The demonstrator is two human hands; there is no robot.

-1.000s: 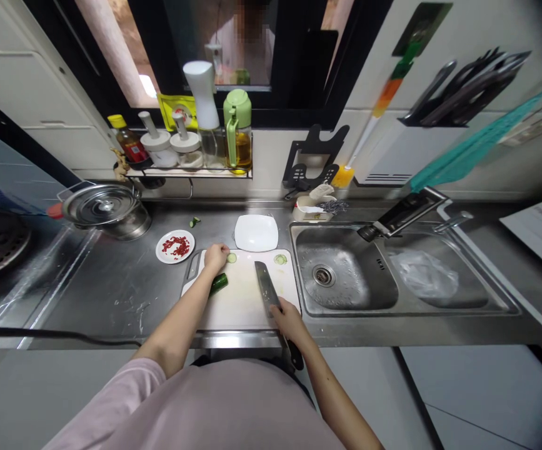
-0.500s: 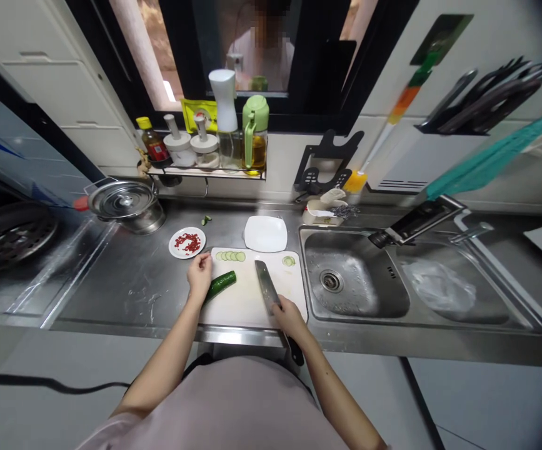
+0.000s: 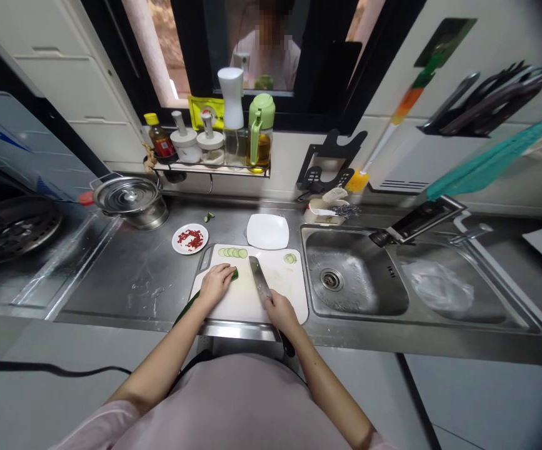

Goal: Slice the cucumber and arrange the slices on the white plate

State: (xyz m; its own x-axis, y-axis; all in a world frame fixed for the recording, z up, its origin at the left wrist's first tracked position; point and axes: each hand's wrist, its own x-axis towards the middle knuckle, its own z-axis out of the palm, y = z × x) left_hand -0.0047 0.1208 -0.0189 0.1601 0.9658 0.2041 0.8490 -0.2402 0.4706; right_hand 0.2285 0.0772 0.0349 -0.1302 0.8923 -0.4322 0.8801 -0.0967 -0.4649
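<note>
My left hand [image 3: 217,284] is closed over the cucumber [image 3: 234,274] near its cut end, on the left part of the white cutting board [image 3: 247,300]. The cucumber's other end sticks out past the board's left edge, beneath my wrist. My right hand [image 3: 280,310] grips a kitchen knife [image 3: 258,275]; its blade points away from me and lies a little right of the cucumber's cut end. A row of cucumber slices [image 3: 232,252] lies along the board's far edge. More slices [image 3: 290,258] sit at its far right corner.
Behind the board are a white square plate [image 3: 267,231] and a round plate of chopped red pieces [image 3: 190,239]. Cucumber scraps [image 3: 209,217] lie near it. A lidded pot [image 3: 132,200] stands left. To the right is the sink [image 3: 355,275] with a faucet [image 3: 411,222]; a seasoning rack [image 3: 212,167] hangs behind.
My left hand has come down onto the cucumber and closed over it, where before it was at the board's left edge. The knife has shifted slightly left, nearer the cucumber.
</note>
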